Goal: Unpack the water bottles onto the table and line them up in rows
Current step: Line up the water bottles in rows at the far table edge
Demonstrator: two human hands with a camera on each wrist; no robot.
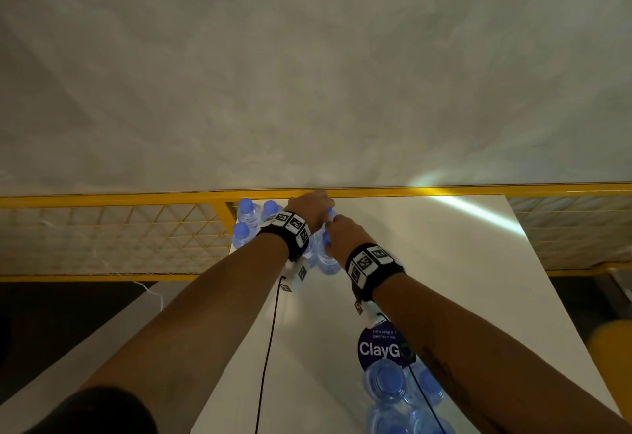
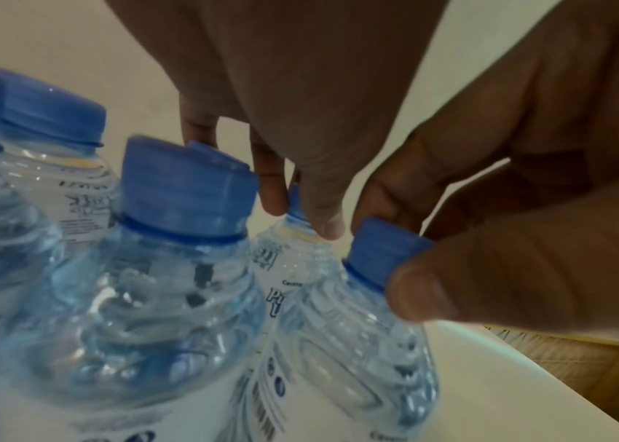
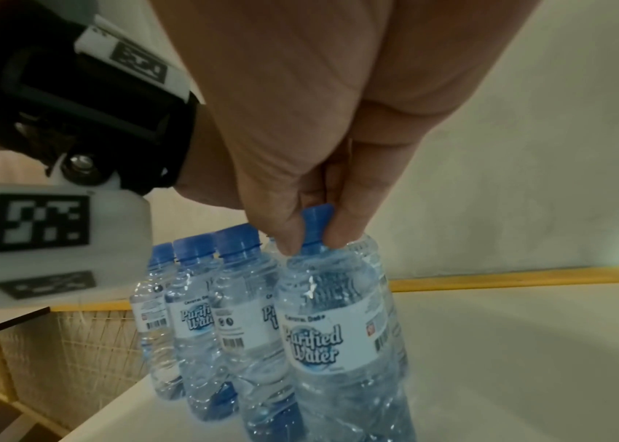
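Note:
Several clear water bottles with blue caps point(image 1: 245, 208) stand grouped at the far left corner of the white table point(image 1: 444, 262). My left hand point(image 1: 309, 206) pinches the cap of one bottle point(image 2: 292, 257) at the group's right side, fingertips point(image 2: 323, 222) on its neck. Just nearer, my right hand point(image 1: 342, 231) pinches the cap of a second bottle point(image 3: 330, 338) labelled "Purified Water", which stands upright beside the others. My right thumb point(image 2: 425, 293) shows on that cap point(image 2: 383, 248). A pack of more bottles point(image 1: 393, 389) lies at the near right.
A yellow rail point(image 1: 136, 199) with mesh panels point(image 1: 119, 235) runs behind the table, below a grey wall. A round purple "ClayGo" sticker point(image 1: 379, 348) sits on the table by the pack. Black cables point(image 1: 270, 348) hang from both wristbands. Bare table surface extends right of the bottle group.

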